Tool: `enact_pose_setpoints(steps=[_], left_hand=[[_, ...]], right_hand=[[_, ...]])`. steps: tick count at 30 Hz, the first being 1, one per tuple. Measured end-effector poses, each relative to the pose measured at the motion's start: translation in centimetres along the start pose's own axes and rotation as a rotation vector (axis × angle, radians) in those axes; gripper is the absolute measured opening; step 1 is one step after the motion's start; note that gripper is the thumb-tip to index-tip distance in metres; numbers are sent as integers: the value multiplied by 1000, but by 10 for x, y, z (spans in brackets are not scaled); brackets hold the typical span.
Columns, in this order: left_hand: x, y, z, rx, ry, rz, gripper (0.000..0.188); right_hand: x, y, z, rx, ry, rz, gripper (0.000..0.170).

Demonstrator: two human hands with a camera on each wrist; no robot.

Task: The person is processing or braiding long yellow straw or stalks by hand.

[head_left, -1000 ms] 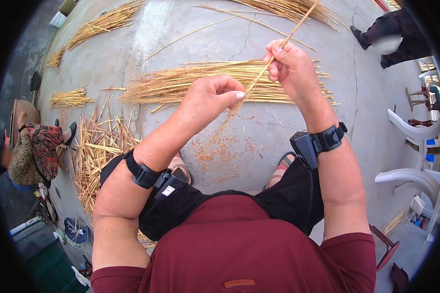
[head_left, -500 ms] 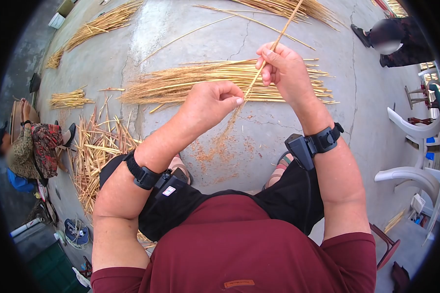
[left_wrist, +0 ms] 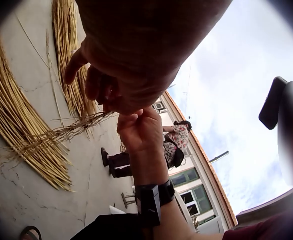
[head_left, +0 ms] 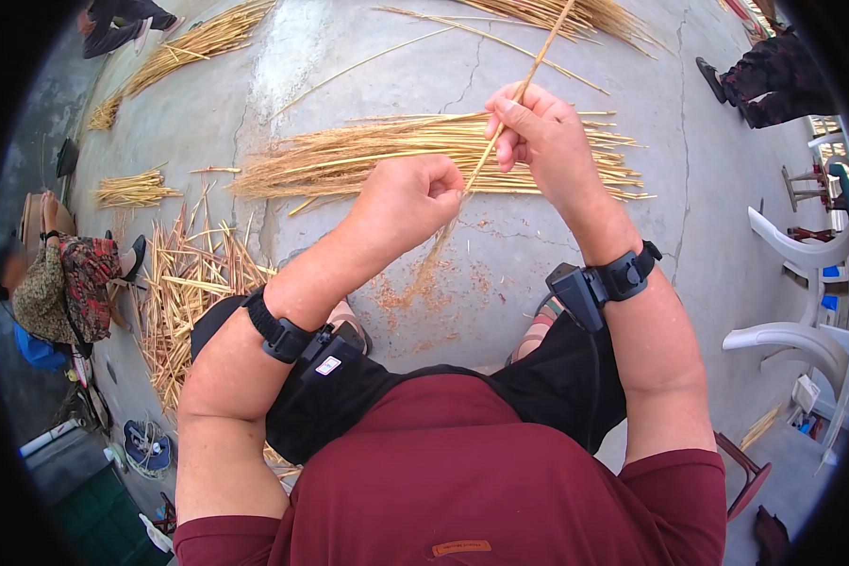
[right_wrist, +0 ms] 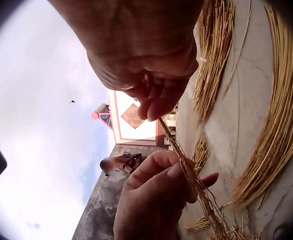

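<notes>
One long straw stalk [head_left: 540, 58] slants across the space between both hands, its branching tip hanging down over the floor. My right hand [head_left: 543, 132] pinches the stalk between thumb and fingers, higher up. Lower down, near the feathery part, my left hand [head_left: 407, 193] pinches it with thumb and forefinger. In the right wrist view the branched end [right_wrist: 201, 192] runs past the left hand [right_wrist: 156, 192]. The left wrist view shows the wispy end [left_wrist: 61, 134] trailing from the fingers. Below the hands, a bundle of stalks [head_left: 349, 162] lies on the floor.
More stalk bundles [head_left: 203, 42] lie at the far side. A heap of short pieces [head_left: 184, 292] is at the left, near a seated person [head_left: 85, 283]. White plastic chairs [head_left: 797, 341] stand at the right. Reddish chaff [head_left: 424, 292] litters the floor between the feet.
Both hands have shifted slightly left with the stalk, the right hand coming a little lower. Someone's legs now show at the top left; the person at the upper right has moved.
</notes>
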State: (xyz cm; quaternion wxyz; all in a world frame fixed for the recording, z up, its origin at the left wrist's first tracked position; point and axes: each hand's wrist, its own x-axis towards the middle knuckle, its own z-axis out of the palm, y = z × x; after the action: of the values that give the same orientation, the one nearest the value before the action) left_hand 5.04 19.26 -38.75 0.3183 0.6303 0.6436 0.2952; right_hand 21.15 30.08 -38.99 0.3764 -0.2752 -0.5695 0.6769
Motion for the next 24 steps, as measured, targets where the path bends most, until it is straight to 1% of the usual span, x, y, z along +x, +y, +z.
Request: enact_pose_setpoints(steps=[3,4,6,9,10,12,13,16,19,22,24], left_hand=[[1,3,2,325,168,212,3],[2,3,1,358,195,224,3],[3,-1,-5,425,252,250,4],[4,-19,-17,473,247,170,7],[5,-20,-21,520,195,107,9],[6,-19,-33,616,88,-21,12],[7,-18,-42,711,-71,-139,21],[13,-30,-47,773,33,-31,17],[14,-23,-37,190,261,291,17],[15,-5,-34,-303,-11,-7,25],[11,6,-23,-289,-32,-44,21]], right_hand=[[-2,-3,4,-42,11,-26,17],[-2,-3,4,-48,19,-41,17],[0,-3,-3,-25,105,-88,17],[9,-5,-27,80,186,-187,17],[12,-8,-37,121,210,-225,18],[11,-14,-42,180,171,-186,17],[11,-13,-42,216,140,-172,17],[9,-13,-36,253,76,-141,17],[7,-10,-32,243,45,-126,17],[8,-8,-28,209,40,-116,17],[9,-6,-26,199,39,-109,17]])
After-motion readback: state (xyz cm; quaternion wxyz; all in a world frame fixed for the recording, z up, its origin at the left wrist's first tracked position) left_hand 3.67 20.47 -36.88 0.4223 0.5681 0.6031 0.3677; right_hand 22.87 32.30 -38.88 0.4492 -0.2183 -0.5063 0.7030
